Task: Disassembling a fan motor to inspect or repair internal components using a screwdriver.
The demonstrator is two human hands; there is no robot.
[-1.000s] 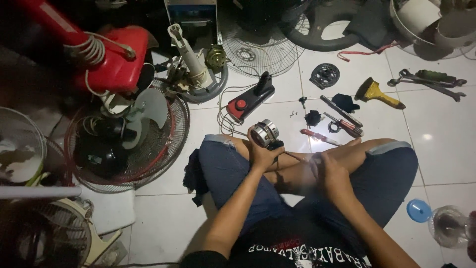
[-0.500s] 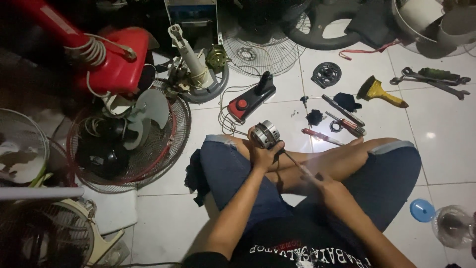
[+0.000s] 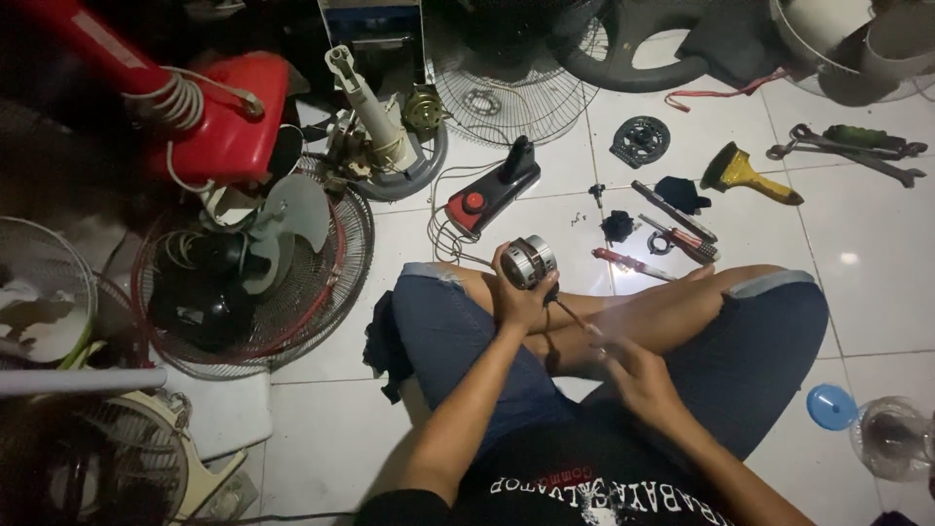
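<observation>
Sitting cross-legged on the white tile floor (image 3: 877,263), with the red fan base (image 3: 229,122) lying well off beyond the left fingers. The left hand (image 3: 516,297) is gripping the small fan motor (image 3: 531,261), fingers curling tight around its lower side, motor poking out above them. The right hand (image 3: 628,365) is pinching a thin wire (image 3: 575,317) running down from the motor, fingers narrow; screwdrivers (image 3: 672,209) are lying further out.

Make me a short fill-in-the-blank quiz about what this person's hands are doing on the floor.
1. The left hand grips a small round ____.
2. The right hand pulls a thin ____ running from that part.
3. The person sits cross-legged on a white tiled ____.
4. The scraper has a ____ handle.

Missing words: motor; wire; floor; yellow
</observation>
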